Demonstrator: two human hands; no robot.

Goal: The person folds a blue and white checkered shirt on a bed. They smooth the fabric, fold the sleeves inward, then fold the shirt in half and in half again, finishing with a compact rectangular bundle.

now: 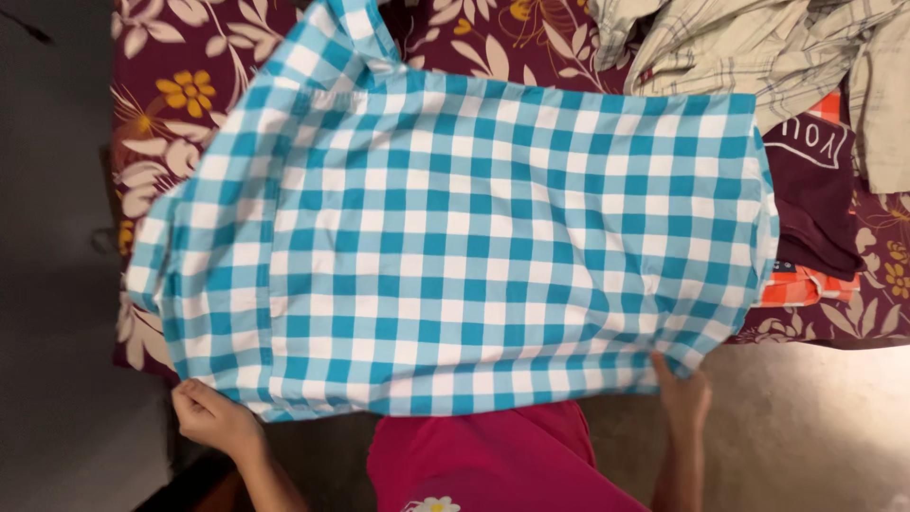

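Observation:
A blue-and-white checked shirt point(455, 237) lies spread flat, back side up, over a bed covered by a maroon floral sheet point(180, 85). Its collar points to the upper left. My left hand point(213, 417) grips the near edge of the shirt at the lower left, fingers curled around the fabric. My right hand point(682, 389) holds the near edge at the lower right, fingers tucked under the hem. A pink garment point(493, 465) on my body shows at the bottom centre.
A crumpled pale plaid cloth point(758, 47) is heaped at the upper right. Beside it lie a dark maroon garment point(815, 199) and an orange folded piece point(806, 284). Grey floor point(815, 427) lies at the lower right and along the left.

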